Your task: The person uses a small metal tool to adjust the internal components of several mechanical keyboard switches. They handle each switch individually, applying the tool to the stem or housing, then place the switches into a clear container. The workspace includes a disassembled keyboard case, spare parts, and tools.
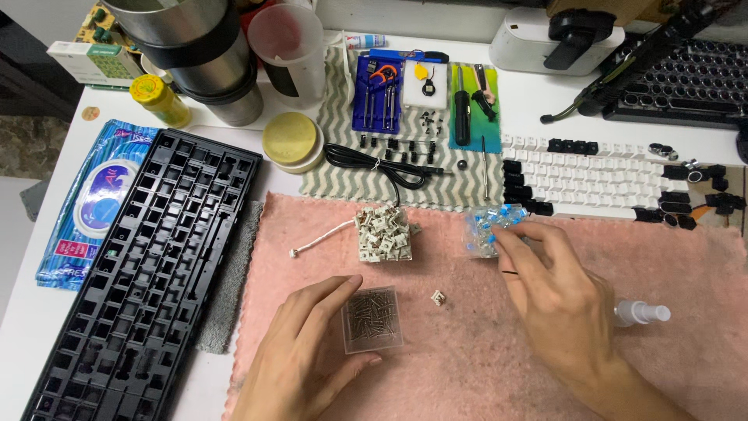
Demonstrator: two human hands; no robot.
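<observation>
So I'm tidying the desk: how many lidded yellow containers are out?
2: a small yellow-capped bottle at the back left beside the steel tumbler, and a round yellow-lidded jar right of the black keyboard frame. More may be hidden.

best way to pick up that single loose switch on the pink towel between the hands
Probably pinch the loose switch across its two opposite side walls with thumb and forefinger, coming straight down from above. It lies alone on the pink towel, apart from both hands, with bare cloth around it.
</observation>
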